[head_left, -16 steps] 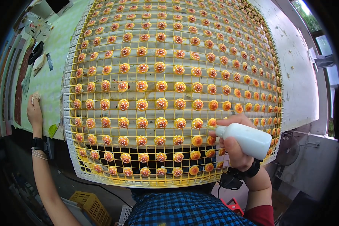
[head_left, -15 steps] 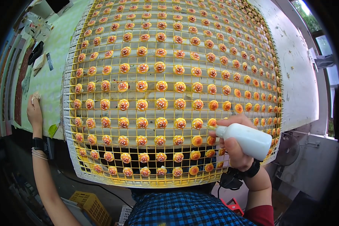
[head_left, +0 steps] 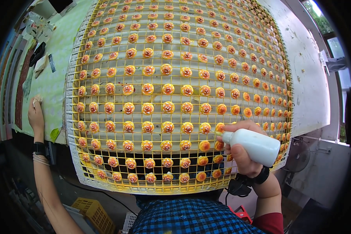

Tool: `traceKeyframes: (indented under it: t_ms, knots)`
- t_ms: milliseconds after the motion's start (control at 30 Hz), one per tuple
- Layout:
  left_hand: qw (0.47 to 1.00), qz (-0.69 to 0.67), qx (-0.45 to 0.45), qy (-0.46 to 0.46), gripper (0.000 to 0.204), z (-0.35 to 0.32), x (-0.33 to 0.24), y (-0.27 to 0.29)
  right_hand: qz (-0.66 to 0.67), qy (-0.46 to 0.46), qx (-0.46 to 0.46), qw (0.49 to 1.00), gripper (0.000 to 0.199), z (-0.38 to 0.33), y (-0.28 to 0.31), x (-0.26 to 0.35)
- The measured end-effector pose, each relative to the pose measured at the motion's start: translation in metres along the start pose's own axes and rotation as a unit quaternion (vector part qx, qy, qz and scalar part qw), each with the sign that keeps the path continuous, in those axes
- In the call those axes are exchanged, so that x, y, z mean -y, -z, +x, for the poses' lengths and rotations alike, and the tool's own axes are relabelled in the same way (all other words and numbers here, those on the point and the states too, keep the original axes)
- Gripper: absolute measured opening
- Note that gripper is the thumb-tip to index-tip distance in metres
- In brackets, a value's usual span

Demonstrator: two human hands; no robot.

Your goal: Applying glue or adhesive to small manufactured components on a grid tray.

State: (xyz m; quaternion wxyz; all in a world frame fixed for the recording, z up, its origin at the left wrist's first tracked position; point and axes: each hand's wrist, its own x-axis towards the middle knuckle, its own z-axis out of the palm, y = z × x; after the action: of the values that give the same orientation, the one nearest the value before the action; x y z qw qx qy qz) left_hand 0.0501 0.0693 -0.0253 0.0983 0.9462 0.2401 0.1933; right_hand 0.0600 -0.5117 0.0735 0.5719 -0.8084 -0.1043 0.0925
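My right hand [head_left: 243, 154] grips a white squeeze bottle [head_left: 257, 147], tilted so that its narrow tip points left. The tip is at a small orange-and-yellow rosette [head_left: 219, 127] on a yellow wire rack [head_left: 157, 117]. Rosettes to the left of the tip, such as this rosette [head_left: 167, 127], carry white marks on their orange tops. Some to the right and nearer me, like this rosette [head_left: 204, 146], show plain orange. Over on the green-covered table, my left hand [head_left: 36, 119] is closed on a crumpled whitish wad [head_left: 37, 102], perhaps tissue or cloth.
The rack's white edge [head_left: 71, 117] borders the green table [head_left: 52, 87], where a dark strip and cloths lie. Beyond the rack at right is a white board [head_left: 310, 74]. Below stand a yellow crate [head_left: 93, 212] and a fan [head_left: 298, 156]. A dark cable hangs under the rack.
The bottle has tilted very slightly in my right hand, its tip staying at the same rosette. My left hand keeps its place.
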Motion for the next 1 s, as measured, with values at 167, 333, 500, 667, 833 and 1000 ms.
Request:
traceKeyframes:
  t_ms: [167,333,500,667,833,1000]
  knots:
    - [1.0,-0.002,0.006,0.005,0.036,0.0003,-0.0016,-0.0008,0.002,0.001,-0.002,1.0,0.025,-0.0008,0.0,-0.0008]
    - [1.0,-0.004,0.017,0.003,0.035,-0.0003,-0.0038,0.002,-0.002,0.013,0.011,1.0,0.027,-0.0006,-0.0008,-0.0009]
    - [1.0,-0.007,0.007,-0.004,0.035,0.0002,-0.0007,-0.0004,-0.012,0.01,0.012,1.0,0.026,-0.0001,-0.0016,-0.0009]
    - [1.0,-0.006,0.0,-0.002,0.035,0.0012,0.0032,-0.0023,-0.018,0.014,0.008,1.0,0.025,0.0001,-0.0019,-0.0003]
    - [1.0,0.006,-0.002,0.01,0.035,0.0012,0.0016,-0.0016,-0.016,0.004,0.014,1.0,0.025,-0.0006,-0.0006,0.0005]
    - [1.0,-0.015,0.011,0.01,0.037,-0.0001,-0.0039,-0.0006,-0.024,0.032,0.014,0.999,0.024,0.0,0.0026,-0.0018]
